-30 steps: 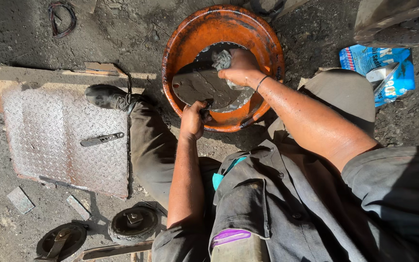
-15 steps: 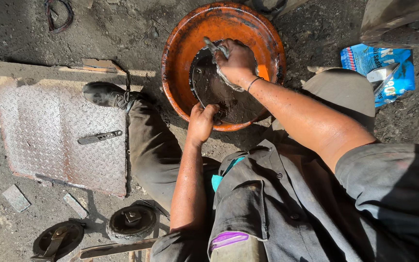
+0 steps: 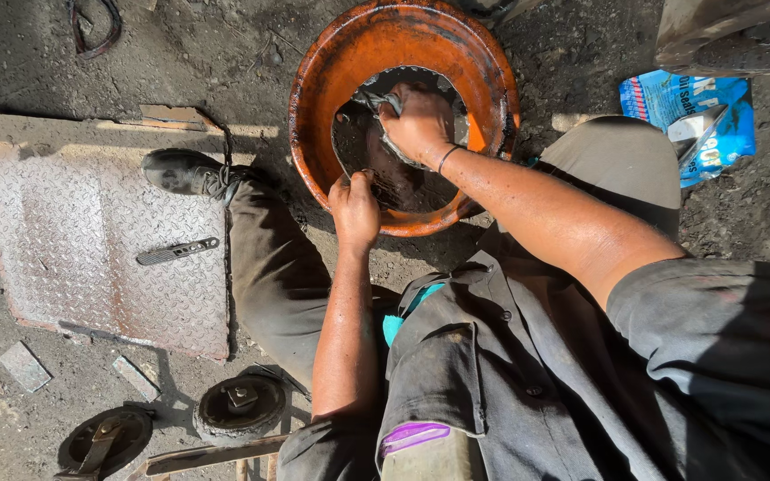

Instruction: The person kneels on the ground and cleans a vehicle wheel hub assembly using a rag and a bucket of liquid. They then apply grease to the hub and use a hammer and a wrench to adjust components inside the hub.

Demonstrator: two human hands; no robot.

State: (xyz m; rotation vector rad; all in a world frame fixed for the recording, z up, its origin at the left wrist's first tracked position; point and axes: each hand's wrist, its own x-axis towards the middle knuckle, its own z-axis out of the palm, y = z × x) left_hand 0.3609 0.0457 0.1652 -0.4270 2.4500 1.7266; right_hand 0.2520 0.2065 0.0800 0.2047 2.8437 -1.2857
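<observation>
My right hand [image 3: 421, 123] fingers closed on grey rag [image 3: 376, 101], pressed on dark metal part [image 3: 394, 174] inside round orange basin [image 3: 483, 80]; left hand [image 3: 355, 209] fingers curled gripping part's near edge.

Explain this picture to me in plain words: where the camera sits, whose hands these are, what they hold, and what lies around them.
The camera is worn on a person's head and looks straight down, so you see that person's own arms and lap. There is no machine, only two bare hands. The right hand presses a grey rag against a dark metal part inside an orange basin. The left hand grips the near edge of that part. On the dirt ground to the left lies a patterned metal plate with a flat metal tool on it. A blue packet lies to the right.
</observation>
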